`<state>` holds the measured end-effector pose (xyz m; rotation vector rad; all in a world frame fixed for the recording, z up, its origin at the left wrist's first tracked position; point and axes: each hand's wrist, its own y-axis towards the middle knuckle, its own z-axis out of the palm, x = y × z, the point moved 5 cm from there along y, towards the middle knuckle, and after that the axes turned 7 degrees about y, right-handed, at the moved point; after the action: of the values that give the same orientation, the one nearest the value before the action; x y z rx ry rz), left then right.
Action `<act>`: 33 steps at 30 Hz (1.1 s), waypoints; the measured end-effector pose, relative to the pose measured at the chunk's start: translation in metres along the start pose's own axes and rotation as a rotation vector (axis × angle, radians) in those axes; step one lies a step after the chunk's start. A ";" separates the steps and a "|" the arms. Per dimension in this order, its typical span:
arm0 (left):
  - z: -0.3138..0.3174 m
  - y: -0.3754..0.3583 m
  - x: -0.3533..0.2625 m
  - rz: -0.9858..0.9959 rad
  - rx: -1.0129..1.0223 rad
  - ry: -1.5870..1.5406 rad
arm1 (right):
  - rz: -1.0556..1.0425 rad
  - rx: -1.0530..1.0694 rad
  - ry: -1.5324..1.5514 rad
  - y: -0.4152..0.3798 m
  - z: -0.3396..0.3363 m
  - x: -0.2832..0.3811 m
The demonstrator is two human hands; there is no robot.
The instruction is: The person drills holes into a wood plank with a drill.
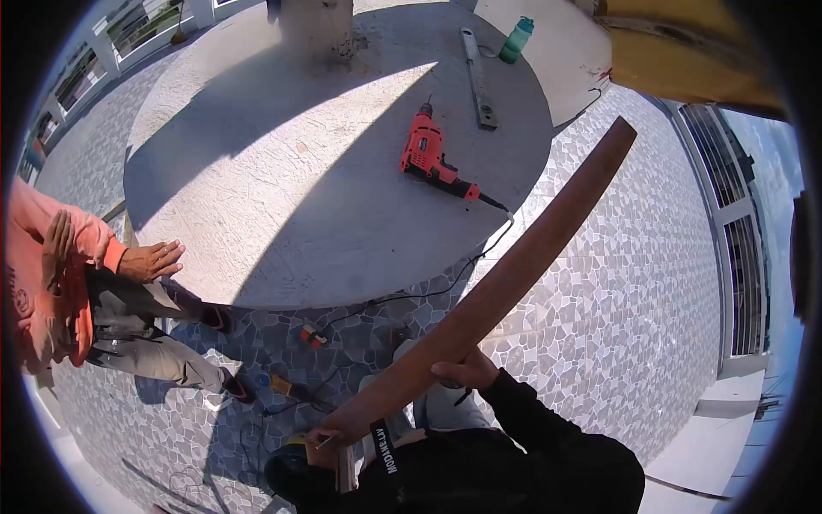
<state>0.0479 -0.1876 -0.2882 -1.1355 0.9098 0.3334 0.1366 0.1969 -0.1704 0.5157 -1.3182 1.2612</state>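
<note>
A long brown wooden plank [505, 287] slants up to the right across my lap and past the table's edge. My right hand [469, 371] grips its near edge around the middle, thumb on the upper face and fingers underneath. At the lower end, my left hand [322, 447] is closed around the plank. A thin pale piece shows by the left fingers, too small to name. Just below that hand is a narrow metallic strip [346, 471]. My black sleeve partly hides the left side.
On the round concrete table [342, 248] lie a red power drill [428, 154], a spirit level [478, 81] and a green bottle [517, 40]. The drill's cord runs to an orange socket [313, 336] on the stone-patterned floor. A person in an orange shirt [51, 283] stands at left.
</note>
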 end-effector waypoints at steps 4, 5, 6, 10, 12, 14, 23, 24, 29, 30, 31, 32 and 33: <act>0.040 -0.084 -0.062 0.092 -0.092 -0.075 | 0.078 -0.062 -0.026 0.035 0.029 0.049; 0.045 -0.093 -0.074 0.178 -0.170 0.030 | 0.084 -0.076 -0.071 0.049 0.035 0.055; 0.051 -0.099 -0.088 0.267 -0.246 0.138 | 0.083 -0.091 -0.048 0.063 0.042 0.058; 0.073 -0.110 -0.116 0.168 -0.421 0.193 | 0.049 -0.121 -0.008 0.120 0.053 0.037; 0.070 -0.079 -0.112 0.232 -0.374 -0.049 | -0.022 -0.181 -0.185 0.155 0.043 0.026; 0.070 -0.073 -0.145 0.221 -0.506 0.205 | 0.002 -0.103 -0.269 0.158 0.044 0.041; 0.077 0.053 -0.171 0.203 -0.621 -0.178 | -0.063 -0.329 -0.566 0.227 -0.159 0.157; 0.073 0.077 -0.168 0.236 -0.661 -0.063 | 0.089 -0.428 -0.421 0.231 -0.176 0.181; 0.103 0.128 -0.190 0.214 -0.827 0.633 | -0.137 -0.593 -1.464 0.283 -0.220 0.208; 0.113 0.131 -0.199 0.277 -0.871 0.705 | -0.141 -0.576 -1.470 0.290 -0.224 0.211; 0.119 0.129 -0.198 0.257 -0.873 0.631 | -0.078 -0.492 -1.478 0.298 -0.227 0.208; 0.124 0.126 -0.200 0.242 -0.883 0.625 | -0.011 -0.407 -1.485 0.304 -0.230 0.205; 0.126 0.124 -0.195 0.210 -0.878 0.617 | -0.007 -0.387 -1.494 0.308 -0.235 0.203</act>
<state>-0.0946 0.0158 -0.2021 -2.0182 1.4976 0.6027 -0.0811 0.5760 -0.1588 1.2673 -2.6730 0.4118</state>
